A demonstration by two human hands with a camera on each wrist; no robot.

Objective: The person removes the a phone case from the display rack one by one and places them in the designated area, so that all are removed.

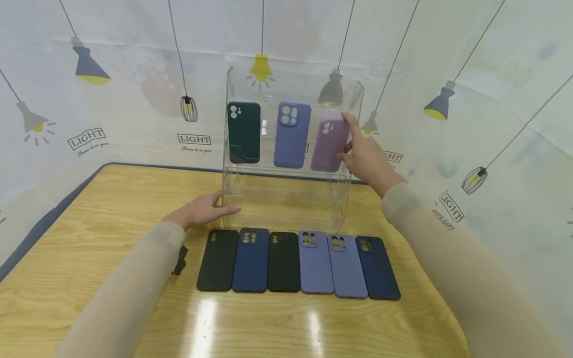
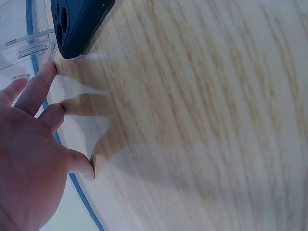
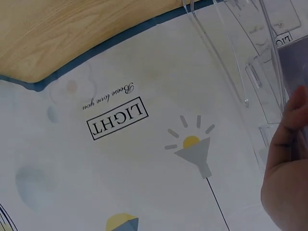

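Holding a pinkish case by its right edge at the clear stand's upper right, with the right hand.
In the head view, the left hand, fingers extended, meets the stand's lower left; six cases lie on the desk before the stand. The left wrist view crops a dark case near the stand. The right wrist view cuts off the pinkish case and much of the right hand, leaving the finger contact hard to make out.

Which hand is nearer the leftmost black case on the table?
Left. The left hand is just behind that black case; the right hand is higher, farther right, at the lilac case.
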